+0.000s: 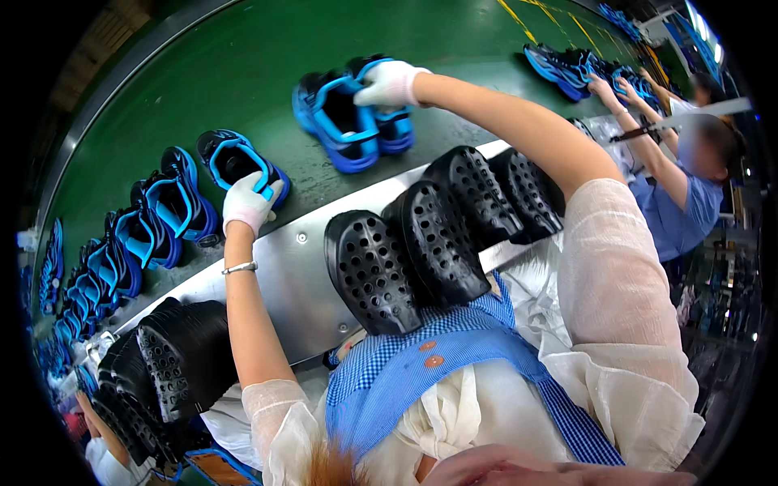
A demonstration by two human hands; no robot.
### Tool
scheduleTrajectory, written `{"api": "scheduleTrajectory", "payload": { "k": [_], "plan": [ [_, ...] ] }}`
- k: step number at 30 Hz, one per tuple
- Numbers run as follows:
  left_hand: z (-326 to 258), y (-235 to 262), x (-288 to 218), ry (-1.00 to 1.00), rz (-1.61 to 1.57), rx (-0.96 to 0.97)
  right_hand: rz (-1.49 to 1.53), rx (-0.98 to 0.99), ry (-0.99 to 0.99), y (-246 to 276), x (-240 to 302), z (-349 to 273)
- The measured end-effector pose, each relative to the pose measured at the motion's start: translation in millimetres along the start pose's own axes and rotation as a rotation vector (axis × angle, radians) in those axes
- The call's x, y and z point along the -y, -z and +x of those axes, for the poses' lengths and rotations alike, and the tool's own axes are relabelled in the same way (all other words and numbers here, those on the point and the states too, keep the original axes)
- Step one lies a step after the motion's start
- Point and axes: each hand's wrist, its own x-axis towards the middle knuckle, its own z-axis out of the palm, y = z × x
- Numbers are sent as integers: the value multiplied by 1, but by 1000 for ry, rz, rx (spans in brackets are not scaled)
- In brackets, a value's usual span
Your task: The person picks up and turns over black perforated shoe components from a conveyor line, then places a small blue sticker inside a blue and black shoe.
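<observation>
Both of my hands wear white gloves. My left hand (251,202) is closed on the heel collar of a black and blue sneaker (217,150), which stands on the green surface (243,73). Further right, my right arm reaches out, and my right hand (387,84) grips the collar of another sneaker (395,132). Its fingertips are partly hidden behind the collar. Pressed close beside that shoe is a matching sneaker (336,121), its opening facing me.
More sneakers (174,202) line the surface to the left. Perforated black foot-shaped pieces (373,267) stand along the metal ledge (296,279) before me; a stack of them (178,356) sits lower left. At right, a co-worker in blue (677,211) handles sneakers (567,69).
</observation>
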Motion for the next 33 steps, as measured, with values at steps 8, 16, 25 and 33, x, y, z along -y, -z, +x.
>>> {"api": "scheduleTrajectory", "payload": {
  "k": [8, 16, 25, 33],
  "plan": [
    [5, -7, 21, -20, -40, -70, -224, -173, 351, 44, 36, -140],
    [9, 2, 69, -336, 378, -403, -477, -586, 122, 80, -59, -309],
    [-24, -25, -41, -540, 237, -208, -380, -478, -188, 30, -146, -368],
    [7, -63, -49, -345, 362, -165, -328, -528, -156, 27, -161, -363]
  ]
}}
